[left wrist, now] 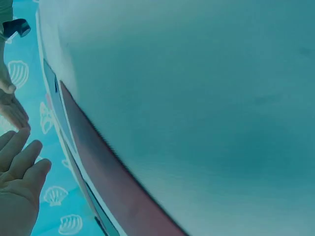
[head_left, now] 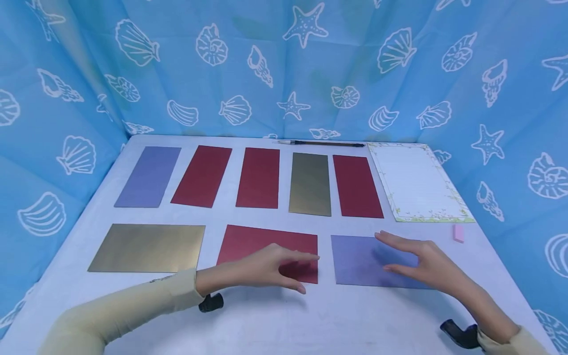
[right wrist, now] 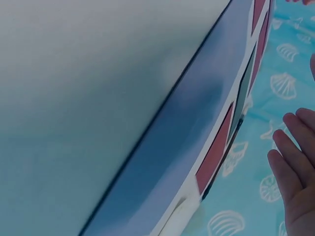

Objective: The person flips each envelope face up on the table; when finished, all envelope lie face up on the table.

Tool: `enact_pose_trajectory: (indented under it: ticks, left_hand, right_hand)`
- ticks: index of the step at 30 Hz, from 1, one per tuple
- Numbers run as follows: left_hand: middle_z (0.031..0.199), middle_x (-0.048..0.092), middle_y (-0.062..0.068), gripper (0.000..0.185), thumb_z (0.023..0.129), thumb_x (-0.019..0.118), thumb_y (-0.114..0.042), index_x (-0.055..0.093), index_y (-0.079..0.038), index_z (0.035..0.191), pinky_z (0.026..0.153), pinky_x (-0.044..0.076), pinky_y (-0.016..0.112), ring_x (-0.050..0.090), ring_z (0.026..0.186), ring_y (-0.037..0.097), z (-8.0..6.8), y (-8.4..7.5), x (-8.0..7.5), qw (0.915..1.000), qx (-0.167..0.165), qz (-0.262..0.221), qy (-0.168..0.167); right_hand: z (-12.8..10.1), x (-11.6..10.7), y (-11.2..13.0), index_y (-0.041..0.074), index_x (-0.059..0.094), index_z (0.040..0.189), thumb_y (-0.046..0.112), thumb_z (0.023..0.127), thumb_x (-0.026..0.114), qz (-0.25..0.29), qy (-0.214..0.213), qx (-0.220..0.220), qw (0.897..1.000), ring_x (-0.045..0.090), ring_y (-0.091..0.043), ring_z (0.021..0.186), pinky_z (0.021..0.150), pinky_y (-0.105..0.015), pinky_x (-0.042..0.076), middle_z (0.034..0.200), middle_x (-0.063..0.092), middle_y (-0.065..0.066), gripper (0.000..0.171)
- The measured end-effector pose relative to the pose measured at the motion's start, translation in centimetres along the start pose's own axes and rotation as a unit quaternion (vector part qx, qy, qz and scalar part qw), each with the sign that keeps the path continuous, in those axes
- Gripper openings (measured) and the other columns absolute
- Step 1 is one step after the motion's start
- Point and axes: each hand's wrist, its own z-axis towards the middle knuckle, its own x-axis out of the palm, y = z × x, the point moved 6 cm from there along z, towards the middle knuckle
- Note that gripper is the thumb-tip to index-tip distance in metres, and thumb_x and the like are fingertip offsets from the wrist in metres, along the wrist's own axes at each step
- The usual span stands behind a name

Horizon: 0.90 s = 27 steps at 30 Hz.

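My left hand (head_left: 284, 268) hovers with relaxed, nearly straight fingers over the right end of a red card (head_left: 253, 244) in the front row. It holds nothing. My right hand (head_left: 410, 259) is held open above a purple card (head_left: 359, 259) beside it, fingers pointing left, also holding nothing. In the left wrist view the left hand (left wrist: 17, 182) shows straight fingers beside the red card's (left wrist: 108, 182) edge. The right wrist view shows the right hand's fingers (right wrist: 293, 162) near the purple card (right wrist: 182, 147).
A gold card (head_left: 148, 246) lies front left. The back row holds a purple card (head_left: 148, 176), three red cards (head_left: 202, 175), a gold card (head_left: 310, 183) and a bordered white sheet (head_left: 414, 181). A brush pen (head_left: 326, 143) lies at the back edge, a pink eraser (head_left: 458, 232) at right.
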Motion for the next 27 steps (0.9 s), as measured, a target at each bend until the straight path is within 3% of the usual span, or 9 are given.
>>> enact_pose_trajectory:
  ticks: [6, 13, 19, 27]
  left_hand:
    - [0.130, 0.061, -0.001, 0.067, 0.083, 0.074, -0.042, 0.053, -0.014, 0.140, 0.094, 0.047, 0.026, 0.055, 0.120, 0.008, -2.6, 0.7, -0.2, 0.9988, -0.039, -0.023, -0.021]
    - [0.132, 0.060, -0.004, 0.070, 0.081, 0.075, -0.044, 0.051, -0.018, 0.142, 0.096, 0.046, 0.029, 0.052, 0.123, 0.006, -4.4, 1.0, -0.3, 0.9961, -0.070, -0.033, -0.041]
    - [0.133, 0.059, -0.004, 0.071, 0.080, 0.077, -0.043, 0.052, -0.018, 0.141, 0.100, 0.043, 0.037, 0.049, 0.127, 0.013, -6.1, 1.4, -1.1, 0.9932, -0.091, -0.019, -0.071]
    - [0.140, 0.052, -0.008, 0.073, 0.078, 0.076, -0.048, 0.051, -0.023, 0.142, 0.103, 0.039, 0.038, 0.044, 0.132, 0.014, -8.9, 2.6, -2.8, 0.9843, -0.147, 0.011, -0.097]
  right_hand:
    - [1.3, 0.9, 1.0, 0.017, 0.053, 0.140, 0.016, 0.074, 0.084, 0.002, 0.014, -0.009, 1.000, 0.052, -0.015, 0.125, 0.091, -0.011, 0.039, 0.133, 0.059, -0.006, 0.073]
    - [3.0, 1.8, 2.0, 0.019, 0.051, 0.142, 0.015, 0.074, 0.084, 0.010, 0.027, -0.016, 0.999, 0.051, -0.021, 0.126, 0.089, -0.022, 0.047, 0.137, 0.055, -0.003, 0.075]
    - [4.5, 2.7, 3.2, 0.020, 0.050, 0.143, 0.016, 0.075, 0.084, 0.023, 0.044, -0.027, 0.998, 0.049, -0.025, 0.128, 0.089, -0.035, 0.050, 0.140, 0.052, -0.002, 0.075]
    - [6.4, 4.2, 4.6, 0.018, 0.049, 0.143, 0.021, 0.077, 0.083, 0.051, 0.086, -0.051, 0.994, 0.047, -0.023, 0.130, 0.091, -0.038, 0.048, 0.142, 0.051, -0.002, 0.074]
